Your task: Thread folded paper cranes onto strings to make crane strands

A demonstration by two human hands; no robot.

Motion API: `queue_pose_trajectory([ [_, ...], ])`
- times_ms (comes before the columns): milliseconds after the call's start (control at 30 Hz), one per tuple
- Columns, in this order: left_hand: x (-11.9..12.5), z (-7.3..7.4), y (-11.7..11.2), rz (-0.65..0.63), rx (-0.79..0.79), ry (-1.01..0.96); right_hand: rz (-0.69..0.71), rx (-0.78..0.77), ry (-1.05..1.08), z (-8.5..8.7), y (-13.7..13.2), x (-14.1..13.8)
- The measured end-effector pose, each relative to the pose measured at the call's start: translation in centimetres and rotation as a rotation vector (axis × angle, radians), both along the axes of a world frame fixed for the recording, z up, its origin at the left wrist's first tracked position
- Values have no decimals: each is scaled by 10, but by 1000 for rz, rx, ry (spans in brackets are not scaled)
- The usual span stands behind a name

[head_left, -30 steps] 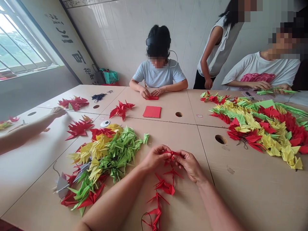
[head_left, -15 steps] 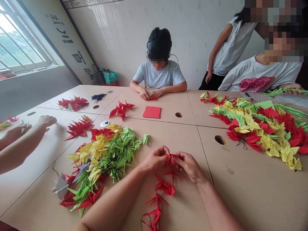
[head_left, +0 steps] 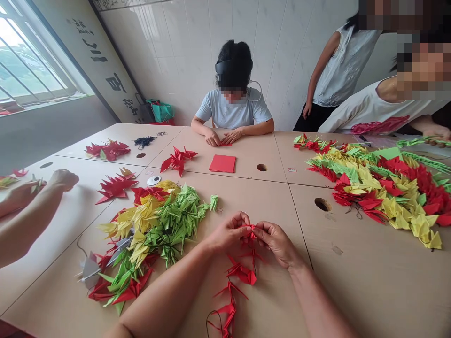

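Observation:
Between my fingertips is a small red paper crane (head_left: 252,231), pinched from both sides. My left hand (head_left: 232,231) grips its left side with thumb and forefinger. From the right, my right hand (head_left: 275,240) closes on it the same way, and fingers hide part of the paper. Below hangs a dark cord (head_left: 254,263) with more red folded cranes (head_left: 243,273) strung along it, trailing down the table toward me. Left of my forearm lies a heap of green paper cranes (head_left: 178,216), with yellow cranes (head_left: 141,216) and red ones mixed in.
A stack of red square paper (head_left: 222,163) lies ahead, before a co-worker (head_left: 232,110) with hands on red paper. Another person's arm (head_left: 38,206) reaches in at left. Strung cranes (head_left: 391,188) cover the right side. The table has round holes (head_left: 322,204) and a googly eye (head_left: 153,180).
My hands have barely shifted, still pinching the red crane. The arm at left has drawn back slightly to the left. The seated person at right has leaned further right.

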State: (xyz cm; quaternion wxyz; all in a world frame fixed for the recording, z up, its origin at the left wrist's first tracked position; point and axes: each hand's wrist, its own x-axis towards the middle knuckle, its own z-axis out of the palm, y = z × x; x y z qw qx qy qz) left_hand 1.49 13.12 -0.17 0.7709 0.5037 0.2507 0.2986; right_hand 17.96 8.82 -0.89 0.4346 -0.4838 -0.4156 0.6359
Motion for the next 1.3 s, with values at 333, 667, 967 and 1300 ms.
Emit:
queue_pose_trajectory([
  [333,2,-3,-1,27,14,18,-15,-12,-10,-1,1,-1],
  [667,3,1,-1,83,8,3,-29,-37,12,0,0,-1],
  [967,2,-2,-1,125,42,8,-90,-27,59,-7,1,3],
  [1300,5,-15,-3,33,259,26,-120,32,124,-6,3,1],
])
